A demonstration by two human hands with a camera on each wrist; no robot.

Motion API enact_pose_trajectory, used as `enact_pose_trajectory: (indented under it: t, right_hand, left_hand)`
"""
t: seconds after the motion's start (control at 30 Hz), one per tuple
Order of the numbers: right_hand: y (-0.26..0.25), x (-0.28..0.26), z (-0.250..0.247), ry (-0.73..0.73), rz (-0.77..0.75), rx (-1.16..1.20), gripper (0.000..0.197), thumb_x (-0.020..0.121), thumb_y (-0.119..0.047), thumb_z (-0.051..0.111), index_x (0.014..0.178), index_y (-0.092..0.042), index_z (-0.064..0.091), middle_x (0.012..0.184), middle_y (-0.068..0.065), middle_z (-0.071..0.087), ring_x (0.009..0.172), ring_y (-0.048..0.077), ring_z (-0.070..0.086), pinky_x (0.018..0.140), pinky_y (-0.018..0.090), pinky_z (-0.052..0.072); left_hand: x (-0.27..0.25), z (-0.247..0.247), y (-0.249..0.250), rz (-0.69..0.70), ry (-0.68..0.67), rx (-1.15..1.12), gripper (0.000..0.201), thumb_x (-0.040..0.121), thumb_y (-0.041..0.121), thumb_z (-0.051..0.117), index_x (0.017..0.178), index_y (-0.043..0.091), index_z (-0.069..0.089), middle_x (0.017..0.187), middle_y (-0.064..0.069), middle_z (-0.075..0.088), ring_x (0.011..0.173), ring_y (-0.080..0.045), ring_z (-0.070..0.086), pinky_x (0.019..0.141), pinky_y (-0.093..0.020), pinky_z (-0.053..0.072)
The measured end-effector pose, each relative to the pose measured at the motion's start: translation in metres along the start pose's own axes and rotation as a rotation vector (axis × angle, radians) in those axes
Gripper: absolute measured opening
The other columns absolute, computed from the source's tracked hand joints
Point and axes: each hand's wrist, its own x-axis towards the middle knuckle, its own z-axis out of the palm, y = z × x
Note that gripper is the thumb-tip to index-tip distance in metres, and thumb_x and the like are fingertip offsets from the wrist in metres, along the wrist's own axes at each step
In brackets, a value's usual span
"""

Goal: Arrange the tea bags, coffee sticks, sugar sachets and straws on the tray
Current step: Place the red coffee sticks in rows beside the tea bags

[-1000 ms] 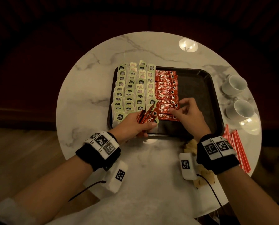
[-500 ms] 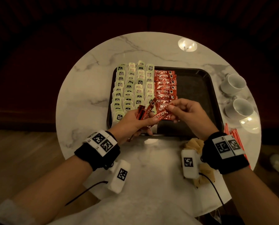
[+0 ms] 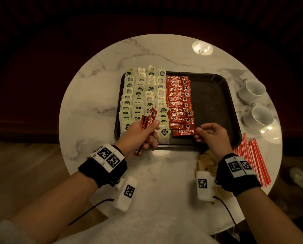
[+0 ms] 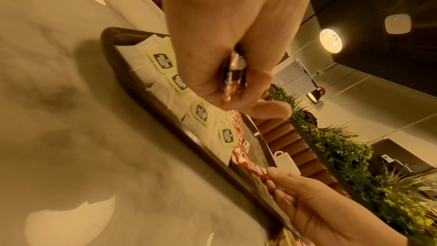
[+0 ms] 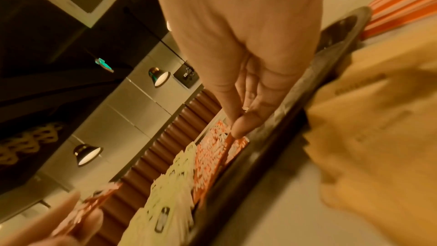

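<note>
The left hand point(image 3: 138, 132) was curled round a small bundle of red coffee sticks point(image 3: 148, 120), thumb pressed across them, the bundle tilted up over the near tea bags; in the left wrist view the fingers point(image 4: 272, 108) were clamped tight on the foil ends. The right hand point(image 3: 212, 136) had its fingers point(image 3: 199, 130) drawn together at the right end of the nearest coffee stick point(image 3: 184, 132), which lay flat on the tray point(image 3: 214, 103) at the bottom of the red column. The right wrist view showed thumb and forefinger tips meeting at that stick's edge, so the pinch looked closed on it.

On the tray, tea bags point(image 3: 142, 95) filled the left part in four overlapping columns, the farthest ones lapping over the far rim. The column of coffee sticks point(image 3: 179, 101) ran just beside them, from the far rim down to the stick under the right fingers. The right part of the tray floor was bare dark surface, bounded by the raised right rim.

Off the tray, red-and-white straws point(image 3: 253, 161) lay fanned on the table point(image 3: 94, 103) near the right wrist, close to the table's edge. Brown sugar sachets point(image 3: 205, 161) lay in a loose heap just beside the tray's near rim, partly hidden by the right wrist. Two white cups point(image 3: 253, 103) sat beside the tray's right rim.
</note>
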Motion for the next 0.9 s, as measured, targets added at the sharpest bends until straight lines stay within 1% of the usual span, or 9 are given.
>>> enact_pose_trajectory:
  t: [0.13, 0.23, 0.3, 0.37, 0.43, 0.53, 0.57, 0.7, 0.9]
  right_hand:
    - [0.003, -0.001, 0.012, 0.036, 0.044, 0.009, 0.017, 0.089, -0.013, 0.071, 0.099, -0.014, 0.057, 0.094, 0.009, 0.072, 0.081, 0.018, 0.074, 0.086, 0.037, 0.059]
    - [0.001, -0.002, 0.015, 0.074, 0.004, -0.124, 0.017, 0.09, -0.02, 0.07, 0.1, -0.014, 0.057, 0.097, 0.01, 0.07, 0.076, 0.018, 0.072, 0.075, 0.032, 0.059]
    - [-0.002, -0.004, 0.013, 0.099, -0.068, -0.29, 0.02, 0.091, -0.026, 0.069, 0.103, -0.015, 0.057, 0.101, 0.008, 0.067, 0.082, 0.018, 0.067, 0.072, 0.029, 0.055]
    - [-0.006, -0.006, 0.011, 0.116, -0.155, -0.394, 0.025, 0.089, -0.027, 0.072, 0.106, -0.015, 0.059, 0.108, 0.004, 0.061, 0.093, 0.018, 0.061, 0.081, 0.03, 0.051]
    - [-0.008, -0.009, 0.01, 0.03, -0.22, -0.419, 0.031, 0.085, -0.024, 0.075, 0.111, -0.017, 0.061, 0.112, 0.001, 0.053, 0.093, 0.014, 0.056, 0.085, 0.028, 0.048]
    - [-0.009, -0.012, 0.015, -0.172, -0.26, -0.474, 0.033, 0.085, -0.017, 0.075, 0.114, -0.023, 0.062, 0.113, -0.003, 0.05, 0.085, 0.005, 0.052, 0.077, 0.017, 0.044]
    - [-0.008, -0.012, 0.018, -0.193, -0.264, -0.492, 0.032, 0.085, -0.015, 0.075, 0.113, -0.024, 0.063, 0.113, -0.003, 0.05, 0.085, 0.004, 0.051, 0.079, 0.018, 0.044]
    - [-0.006, -0.009, 0.027, -0.175, -0.26, -0.486, 0.025, 0.086, -0.01, 0.073, 0.105, -0.024, 0.066, 0.113, -0.002, 0.051, 0.085, 0.006, 0.054, 0.091, 0.029, 0.049]
    - [-0.007, -0.003, 0.032, -0.16, -0.288, -0.487, 0.024, 0.086, -0.008, 0.073, 0.107, -0.019, 0.069, 0.112, 0.001, 0.053, 0.08, 0.005, 0.055, 0.084, 0.022, 0.046]
  left_hand:
    - [-0.001, -0.001, -0.001, -0.013, -0.003, 0.006, 0.029, 0.096, 0.035, 0.054, 0.101, 0.006, 0.06, 0.069, -0.002, 0.065, 0.051, -0.014, 0.063, 0.037, -0.015, 0.037]
    - [0.0, -0.003, 0.0, -0.021, 0.013, -0.001, 0.031, 0.096, 0.036, 0.055, 0.104, 0.006, 0.06, 0.073, -0.004, 0.065, 0.054, -0.014, 0.065, 0.038, -0.015, 0.037]
    - [0.001, -0.004, 0.0, -0.027, 0.02, -0.004, 0.032, 0.096, 0.036, 0.056, 0.105, 0.005, 0.06, 0.074, -0.004, 0.066, 0.055, -0.015, 0.066, 0.038, -0.015, 0.037]
    - [0.001, -0.005, 0.0, -0.026, 0.021, -0.003, 0.032, 0.095, 0.037, 0.056, 0.104, 0.006, 0.061, 0.076, -0.005, 0.066, 0.055, -0.015, 0.066, 0.038, -0.015, 0.038]
    - [0.001, -0.005, 0.0, -0.025, 0.014, -0.004, 0.032, 0.095, 0.038, 0.055, 0.103, 0.007, 0.061, 0.076, -0.004, 0.066, 0.056, -0.015, 0.067, 0.038, -0.015, 0.038]
    - [0.0, -0.002, 0.0, -0.027, 0.0, -0.004, 0.031, 0.095, 0.038, 0.055, 0.102, 0.008, 0.061, 0.075, -0.003, 0.066, 0.057, -0.016, 0.067, 0.038, -0.015, 0.037]
    - [0.0, -0.001, 0.001, -0.03, -0.004, -0.001, 0.031, 0.095, 0.038, 0.055, 0.102, 0.008, 0.061, 0.074, -0.003, 0.067, 0.057, -0.016, 0.067, 0.038, -0.015, 0.038]
    - [-0.001, -0.001, 0.003, -0.031, -0.007, 0.007, 0.03, 0.095, 0.038, 0.055, 0.101, 0.009, 0.061, 0.073, -0.002, 0.067, 0.057, -0.016, 0.067, 0.038, -0.015, 0.037]
    - [-0.001, -0.002, 0.003, -0.035, 0.003, 0.009, 0.031, 0.095, 0.038, 0.055, 0.102, 0.009, 0.061, 0.074, -0.002, 0.067, 0.057, -0.016, 0.067, 0.038, -0.015, 0.037]
